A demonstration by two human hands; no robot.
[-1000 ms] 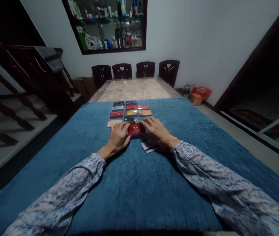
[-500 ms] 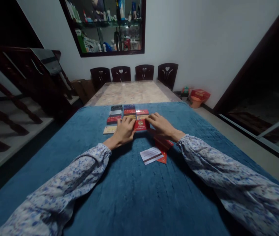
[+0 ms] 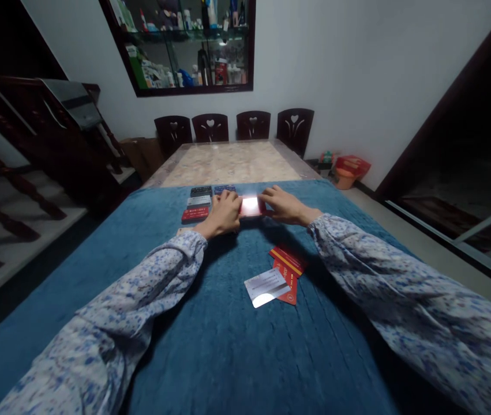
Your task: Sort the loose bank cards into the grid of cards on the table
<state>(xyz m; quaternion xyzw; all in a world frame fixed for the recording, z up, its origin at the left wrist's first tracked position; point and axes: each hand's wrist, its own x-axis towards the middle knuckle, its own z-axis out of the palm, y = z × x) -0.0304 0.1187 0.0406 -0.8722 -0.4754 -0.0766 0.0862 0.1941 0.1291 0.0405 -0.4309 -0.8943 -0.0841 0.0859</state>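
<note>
A red card (image 3: pixel 251 207) with bright glare on its face is pinched by its left end in my left hand (image 3: pixel 223 212) and by its right end in my right hand (image 3: pixel 285 205). It is over the right part of a group of laid-out cards. To the left lie a red card with white print (image 3: pixel 195 215), a grey card (image 3: pixel 198 201), a black card (image 3: pixel 201 191) and a blue card (image 3: pixel 225 189). My left hand and wrist hide other cards there. Closer to me, a silvery white card (image 3: pixel 266 286) overlaps an orange-red card (image 3: pixel 292 282) and a yellow-striped red card (image 3: pixel 287 261).
A blue cloth (image 3: pixel 210 334) covers the near part of the table, with its marbled top (image 3: pixel 232 161) bare beyond. Several dark chairs (image 3: pixel 210 128) stand at the far end. A red bag (image 3: pixel 352 167) sits on the floor at right.
Both hands have moved slightly away from me with the red card, which now catches strong glare. My left forearm covers more of the pale card at left. The loose cards are less hidden.
</note>
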